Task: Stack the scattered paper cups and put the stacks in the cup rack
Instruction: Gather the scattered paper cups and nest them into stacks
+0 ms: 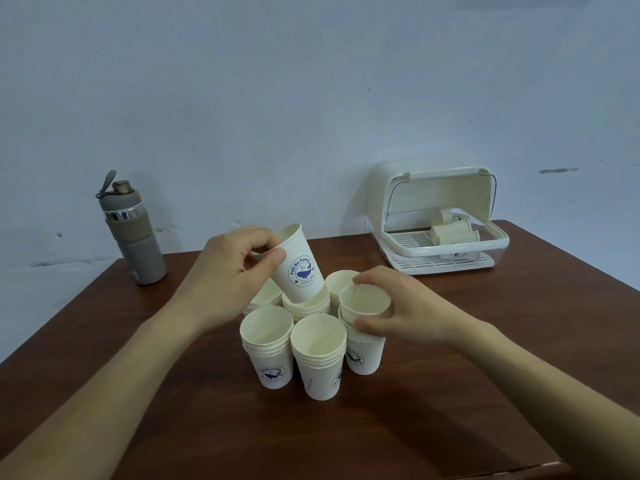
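While the left hand (pixel 228 271) pinched the rim of a tilted printed cup (pixel 299 268) between thumb and fingers, the base of that cup sat in the mouth of the middle stack (pixel 306 308). The right hand (pixel 398 310) gripped the top cup (pixel 363 299) of the right stack (pixel 363 355), with the thumb at the near rim and a fingertip at the far rim. The near-left stack (pixel 268 344) and the near-middle stack (pixel 318 355) stood upright, just beside each other. Two more stacks stood behind, partly hidden. All rested on the brown table (pixel 485 341). At far right stood the cup rack (pixel 440 188), its lid raised. The racked cups (pixel 453 232) lay on their sides on its grid, possibly three; the view was too small for a count. A grey bottle (pixel 133 233) stood far left, well apart from the stacks.
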{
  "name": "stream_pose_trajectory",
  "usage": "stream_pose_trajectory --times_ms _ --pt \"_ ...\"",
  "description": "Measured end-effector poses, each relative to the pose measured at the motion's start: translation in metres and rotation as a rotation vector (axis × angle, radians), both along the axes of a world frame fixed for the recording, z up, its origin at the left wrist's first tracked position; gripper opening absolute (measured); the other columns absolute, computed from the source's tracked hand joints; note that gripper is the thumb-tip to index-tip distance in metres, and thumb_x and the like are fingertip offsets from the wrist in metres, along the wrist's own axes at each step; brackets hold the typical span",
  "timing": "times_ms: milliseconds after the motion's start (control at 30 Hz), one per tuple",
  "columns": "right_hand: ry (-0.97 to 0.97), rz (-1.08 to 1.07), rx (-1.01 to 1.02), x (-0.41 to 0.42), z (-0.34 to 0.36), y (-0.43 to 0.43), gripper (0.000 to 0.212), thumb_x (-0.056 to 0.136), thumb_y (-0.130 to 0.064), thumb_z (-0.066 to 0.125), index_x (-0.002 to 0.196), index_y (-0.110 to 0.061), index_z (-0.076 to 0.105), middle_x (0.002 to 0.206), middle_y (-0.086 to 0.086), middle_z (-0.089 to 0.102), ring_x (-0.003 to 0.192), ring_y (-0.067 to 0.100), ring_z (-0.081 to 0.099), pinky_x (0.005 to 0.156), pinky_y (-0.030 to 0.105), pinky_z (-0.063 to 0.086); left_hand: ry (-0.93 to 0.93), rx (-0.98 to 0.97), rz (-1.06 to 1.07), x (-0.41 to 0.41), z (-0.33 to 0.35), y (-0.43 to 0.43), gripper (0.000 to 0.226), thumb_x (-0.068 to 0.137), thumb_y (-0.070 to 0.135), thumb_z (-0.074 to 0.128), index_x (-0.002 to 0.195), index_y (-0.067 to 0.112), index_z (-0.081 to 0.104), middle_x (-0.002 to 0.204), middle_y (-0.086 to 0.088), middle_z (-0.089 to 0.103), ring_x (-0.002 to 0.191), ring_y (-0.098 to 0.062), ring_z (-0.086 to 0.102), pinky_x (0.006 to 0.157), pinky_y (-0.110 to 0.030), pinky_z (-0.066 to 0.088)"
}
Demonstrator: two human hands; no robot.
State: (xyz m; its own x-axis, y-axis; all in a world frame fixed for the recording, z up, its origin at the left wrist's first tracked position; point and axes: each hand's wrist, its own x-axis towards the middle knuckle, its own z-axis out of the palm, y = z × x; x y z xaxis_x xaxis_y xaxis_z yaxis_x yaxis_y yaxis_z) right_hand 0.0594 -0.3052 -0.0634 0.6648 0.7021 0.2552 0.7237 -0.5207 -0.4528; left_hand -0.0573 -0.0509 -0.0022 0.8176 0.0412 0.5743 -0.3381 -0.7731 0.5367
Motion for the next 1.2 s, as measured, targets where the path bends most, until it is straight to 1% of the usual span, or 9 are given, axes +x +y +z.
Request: stream_pose_trajectory --times_ms 100,233,300,433,533,600,800,1000,1200 --pt "0.006 0.026 0.011 0.002 -0.007 -0.004 0.073 0.078 -0.059 0.072 0.138 -0.022 0.054 0.131 -0.016 0.053 0.120 0.001 0.052 0.104 0.019 0.041 0.009 -0.003 -0.014 0.005 -0.001 -0.004 0.018 0.089 0.032 0.056 0.081 0.021 0.068 0.081 0.005 0.066 0.079 -0.019 0.064 0.070 -0.031 0.049" --pt "0.035 0.025 0.116 0.003 -0.019 -0.007 0.076 0.076 -0.062 0.073 0.137 -0.022 0.055 0.134 -0.017 0.051 0.121 -0.002 0.052 0.103 0.020 0.043 -0.015 0.045 -0.013 0.017 0.000 -0.012 0.020 0.088 0.029 0.057 0.085 0.018 0.072 0.080 0.004 0.064 0.077 -0.016 0.060 0.068 -0.022 0.045" --pt "0.076 0.012 0.214 0.002 -0.029 -0.009 0.077 0.075 -0.064 0.070 0.137 -0.022 0.054 0.133 -0.016 0.053 0.120 0.000 0.054 0.100 0.020 0.045 -0.036 0.098 0.004 0.027 0.000 -0.016 0.021 0.089 0.028 0.057 0.085 0.014 0.073 0.081 0.002 0.064 0.076 -0.016 0.058 0.070 -0.025 0.044" --pt "0.187 -0.062 0.461 0.002 -0.047 -0.012 0.055 0.084 -0.060 0.059 0.129 -0.029 0.058 0.125 -0.017 0.061 0.118 0.004 0.057 0.094 0.021 0.048 -0.033 0.222 0.004 0.052 -0.006 -0.024 0.014 0.094 0.017 0.064 0.089 0.012 0.075 0.086 -0.001 0.066 0.077 -0.018 0.059 0.072 -0.025 0.045" --pt "0.237 -0.173 0.567 0.008 -0.064 -0.016 0.050 0.086 -0.059 0.052 0.127 -0.031 0.059 0.123 -0.015 0.064 0.114 0.006 0.060 0.093 0.028 0.051 0.019 0.282 -0.004 0.068 -0.014 -0.030 0.016 0.095 0.018 0.061 0.090 0.009 0.074 0.089 -0.004 0.066 0.080 -0.023 0.062 0.074 -0.037 0.049" --pt "0.253 -0.228 0.583 0.013 -0.078 -0.019 0.050 0.086 -0.060 0.049 0.125 -0.030 0.060 0.121 -0.014 0.065 0.108 0.006 0.062 0.091 0.028 0.051 0.037 0.287 -0.009 0.075 -0.016 -0.033 0.019 0.095 0.020 0.060 0.089 0.008 0.073 0.088 -0.004 0.066 0.079 -0.022 0.061 0.074 -0.040 0.050" --pt "0.292 -0.310 0.646 0.021 -0.088 -0.024 0.033 0.092 -0.044 0.053 0.116 -0.025 0.065 0.108 -0.012 0.068 0.093 -0.003 0.061 0.078 0.009 0.044 0.052 0.330 -0.070 0.079 -0.012 -0.048 0.030 0.090 0.030 0.052 0.088 0.011 0.075 0.085 -0.001 0.066 0.077 -0.019 0.061 0.070 -0.031 0.048" --pt "0.259 -0.290 0.590 0.020 -0.094 -0.023 0.023 0.097 -0.039 0.054 0.115 -0.027 0.064 0.111 -0.018 0.066 0.098 0.003 0.061 0.081 0.017 0.049 0.163 0.371 -0.059 0.087 -0.014 -0.053 0.036 0.087 0.034 0.047 0.085 0.009 0.074 0.086 -0.003 0.066 0.078 -0.020 0.061 0.075 -0.037 0.048" --pt "0.257 -0.311 0.594 0.020 -0.093 -0.026 0.017 0.101 -0.032 0.056 0.115 -0.026 0.064 0.110 -0.016 0.066 0.100 0.003 0.060 0.081 0.015 0.048 0.336 0.461 -0.075 0.089 -0.023 -0.056 0.032 0.095 0.033 0.051 0.086 0.012 0.074 0.090 -0.002 0.067 0.083 -0.017 0.062 0.079 -0.041 0.050"
